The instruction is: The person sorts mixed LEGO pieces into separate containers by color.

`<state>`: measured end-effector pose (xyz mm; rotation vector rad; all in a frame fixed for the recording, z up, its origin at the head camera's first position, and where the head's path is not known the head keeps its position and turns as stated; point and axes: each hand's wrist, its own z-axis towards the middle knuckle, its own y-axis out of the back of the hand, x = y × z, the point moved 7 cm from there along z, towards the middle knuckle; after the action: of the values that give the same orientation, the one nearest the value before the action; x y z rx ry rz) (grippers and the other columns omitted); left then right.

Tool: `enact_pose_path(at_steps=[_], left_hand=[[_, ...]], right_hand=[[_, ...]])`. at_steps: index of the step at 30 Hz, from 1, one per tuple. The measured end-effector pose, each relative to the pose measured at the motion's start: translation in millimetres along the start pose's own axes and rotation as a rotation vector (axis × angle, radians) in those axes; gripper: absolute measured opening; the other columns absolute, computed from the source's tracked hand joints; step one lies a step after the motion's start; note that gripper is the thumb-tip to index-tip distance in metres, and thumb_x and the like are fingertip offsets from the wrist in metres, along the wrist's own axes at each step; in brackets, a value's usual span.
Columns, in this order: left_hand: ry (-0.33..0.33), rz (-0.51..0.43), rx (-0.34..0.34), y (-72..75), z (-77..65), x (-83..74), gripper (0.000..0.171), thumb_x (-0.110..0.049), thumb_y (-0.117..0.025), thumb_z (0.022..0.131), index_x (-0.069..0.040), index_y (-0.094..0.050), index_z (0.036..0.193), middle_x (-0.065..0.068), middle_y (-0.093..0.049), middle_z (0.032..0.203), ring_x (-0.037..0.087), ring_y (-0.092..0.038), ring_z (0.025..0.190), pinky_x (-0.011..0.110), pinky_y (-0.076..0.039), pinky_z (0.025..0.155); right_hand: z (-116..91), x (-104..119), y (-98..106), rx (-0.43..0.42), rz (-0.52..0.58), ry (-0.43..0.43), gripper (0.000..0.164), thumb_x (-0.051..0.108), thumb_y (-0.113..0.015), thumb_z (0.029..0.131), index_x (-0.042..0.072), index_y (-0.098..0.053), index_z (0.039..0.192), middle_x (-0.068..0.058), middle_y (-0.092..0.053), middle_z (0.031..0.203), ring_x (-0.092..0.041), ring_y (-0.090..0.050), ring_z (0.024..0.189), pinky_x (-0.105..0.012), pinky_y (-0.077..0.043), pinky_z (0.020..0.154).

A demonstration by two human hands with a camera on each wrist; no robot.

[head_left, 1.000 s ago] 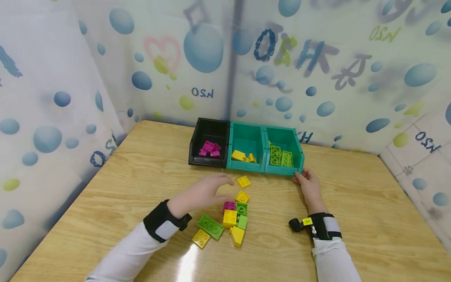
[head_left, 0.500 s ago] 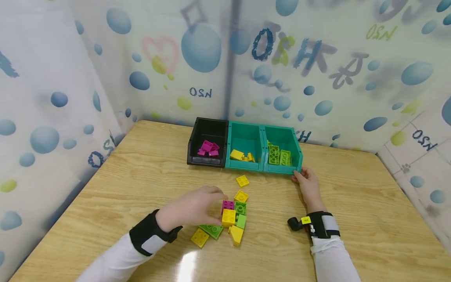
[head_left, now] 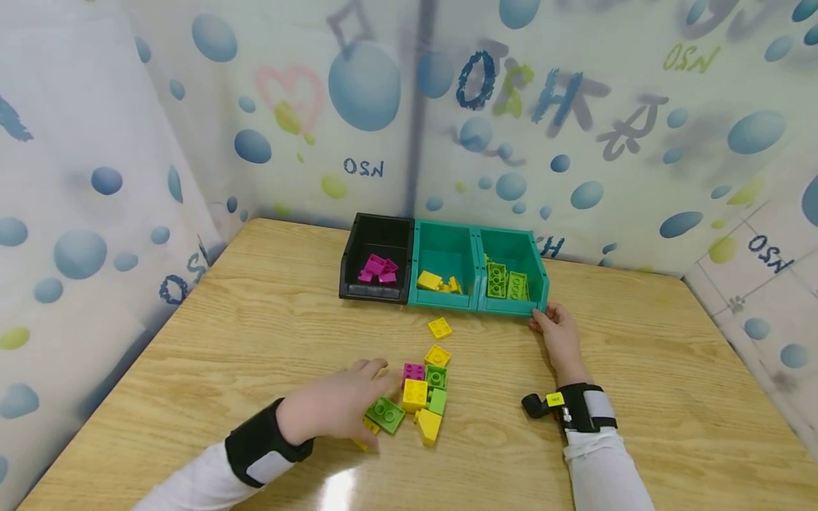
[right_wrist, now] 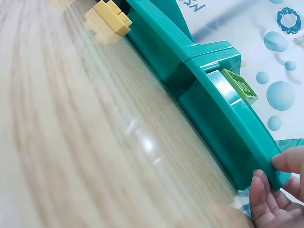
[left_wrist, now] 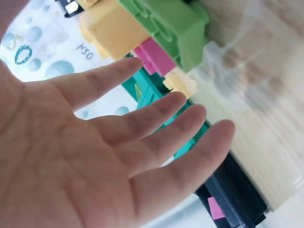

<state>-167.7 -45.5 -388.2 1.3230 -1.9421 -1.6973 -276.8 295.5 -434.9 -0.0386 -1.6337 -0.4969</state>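
1. My left hand (head_left: pixel 339 401) is over the left edge of the loose blocks, palm down, fingers extended and somewhat spread. It holds nothing; the left wrist view shows the bare palm.
2. Nearest to it: a long green studded plastic block (head_left: pixel 386 415) and a flat yellow studded plastic block (head_left: pixel 370 426), the latter partly hidden by my thumb. Whether my thumb touches the yellow one, I cannot tell.
3. My right hand (head_left: pixel 557 330) pinches the near right corner of the rightmost teal plastic bin (head_left: pixel 509 306) between thumb and fingers, as the right wrist view confirms.
4. Just right of my left fingers, a close cluster on the table: a square magenta studded block (head_left: pixel 414 372), a square green block (head_left: pixel 437 377), a yellow cube-like block (head_left: pixel 415 395), a small light-green block (head_left: pixel 437 402) and, nearest me, a yellow slope-sided block (head_left: pixel 429 426).
5. Beyond the cluster, towards the bins: a thin yellow square block (head_left: pixel 437 355), then, apart from it, another thin yellow square (head_left: pixel 439 328).
6. Three bins in a row at the back of the wood-grain table (head_left: pixel 639 355): a black plastic bin (head_left: pixel 373 292) with magenta pieces (head_left: pixel 377 268), a middle teal plastic bin (head_left: pixel 442 301) with yellow pieces (head_left: pixel 430 280), and the rightmost with green blocks (head_left: pixel 497 280).
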Motion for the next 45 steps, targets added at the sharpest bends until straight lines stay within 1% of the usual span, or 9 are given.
enact_pose_path(at_steps=[2, 6, 10, 13, 18, 24, 30, 38, 45], left_hand=[[-0.002, 0.017, -0.007, -0.8, 0.3, -1.0, 0.081, -0.038, -0.082, 0.070, -0.015, -0.046, 0.139, 0.015, -0.042, 0.142, 0.033, -0.044, 0.128, 0.047, -0.043, 0.100], [-0.019, 0.033, -0.026, -2.2, 2.2, -2.4, 0.064, -0.034, -0.081, 0.072, -0.014, -0.056, 0.127, 0.009, -0.053, 0.126, 0.023, -0.054, 0.110, 0.039, -0.049, 0.092], [-0.041, 0.011, -0.034, -3.4, 4.8, -2.2, 0.050, -0.029, -0.081, 0.074, -0.015, -0.061, 0.117, 0.003, -0.057, 0.111, 0.014, -0.054, 0.094, 0.032, -0.050, 0.084], [-0.045, 0.009, -0.029, -4.6, 6.9, -1.8, 0.049, -0.028, -0.079, 0.075, -0.013, -0.061, 0.118, 0.004, -0.059, 0.111, 0.015, -0.056, 0.096, 0.033, -0.050, 0.086], [-0.019, -0.011, -0.007, -7.6, 9.5, 0.8, 0.053, -0.029, -0.079, 0.075, -0.011, -0.061, 0.121, 0.008, -0.059, 0.120, 0.021, -0.057, 0.109, 0.037, -0.048, 0.093], [-0.025, -0.017, -0.018, -8.3, 12.0, 2.3, 0.050, -0.031, -0.081, 0.072, -0.012, -0.064, 0.115, 0.002, -0.058, 0.104, 0.013, -0.054, 0.092, 0.030, -0.049, 0.084], [-0.037, -0.044, -0.034, -7.0, 12.2, 1.7, 0.046, -0.028, -0.078, 0.076, -0.013, -0.063, 0.117, 0.001, -0.061, 0.106, 0.010, -0.056, 0.092, 0.030, -0.049, 0.084], [-0.089, -0.089, -0.077, -1.0, 12.3, -1.6, 0.012, -0.016, -0.072, 0.084, -0.014, -0.064, 0.093, -0.008, -0.061, 0.085, 0.005, -0.048, 0.072, 0.024, -0.047, 0.072], [-0.112, -0.113, -0.119, 6.4, 10.5, -0.3, 0.009, -0.009, -0.069, 0.085, -0.014, -0.062, 0.087, -0.008, -0.059, 0.081, 0.006, -0.048, 0.071, 0.023, -0.046, 0.069]], right_hand=[[-0.4, 0.1, 0.0, 0.000, -0.003, 0.000, 0.037, 0.015, -0.047, 0.099, -0.007, -0.043, 0.129, 0.000, -0.049, 0.098, 0.009, -0.054, 0.073, -0.008, -0.047, 0.072], [-1.1, 0.3, -0.3, 0.003, 0.000, 0.001, 0.036, 0.014, -0.047, 0.099, -0.007, -0.043, 0.128, 0.000, -0.049, 0.097, 0.008, -0.054, 0.074, -0.008, -0.047, 0.073], [-1.2, 0.3, -0.2, 0.005, 0.004, -0.002, 0.036, 0.014, -0.047, 0.099, -0.007, -0.043, 0.128, 0.000, -0.049, 0.097, 0.008, -0.055, 0.075, -0.008, -0.047, 0.073], [-1.3, 0.7, -0.1, 0.006, 0.005, -0.003, 0.036, 0.015, -0.047, 0.099, -0.007, -0.043, 0.128, 0.000, -0.048, 0.097, 0.008, -0.054, 0.075, -0.008, -0.047, 0.073], [-1.7, 1.5, -0.3, 0.007, 0.007, 0.001, 0.036, 0.014, -0.046, 0.099, -0.007, -0.042, 0.128, 0.000, -0.048, 0.097, 0.008, -0.054, 0.075, -0.008, -0.046, 0.073], [-2.6, 2.1, -0.5, 0.004, 0.015, 0.008, 0.033, 0.013, -0.047, 0.099, -0.007, -0.043, 0.125, 0.001, -0.048, 0.094, 0.007, -0.054, 0.075, -0.008, -0.047, 0.073], [-2.5, 2.2, -0.8, 0.006, 0.014, 0.016, 0.032, 0.013, -0.047, 0.099, -0.007, -0.043, 0.124, 0.002, -0.048, 0.093, 0.008, -0.054, 0.075, -0.008, -0.047, 0.073], [-2.5, 2.8, -0.6, -0.002, 0.009, 0.031, 0.030, 0.011, -0.047, 0.099, -0.008, -0.045, 0.122, 0.003, -0.049, 0.091, 0.007, -0.054, 0.074, -0.009, -0.047, 0.072], [-2.8, 2.3, -0.4, -0.001, -0.002, 0.023, 0.032, 0.013, -0.047, 0.099, -0.008, -0.044, 0.124, 0.001, -0.049, 0.093, 0.007, -0.054, 0.075, -0.009, -0.047, 0.073]])
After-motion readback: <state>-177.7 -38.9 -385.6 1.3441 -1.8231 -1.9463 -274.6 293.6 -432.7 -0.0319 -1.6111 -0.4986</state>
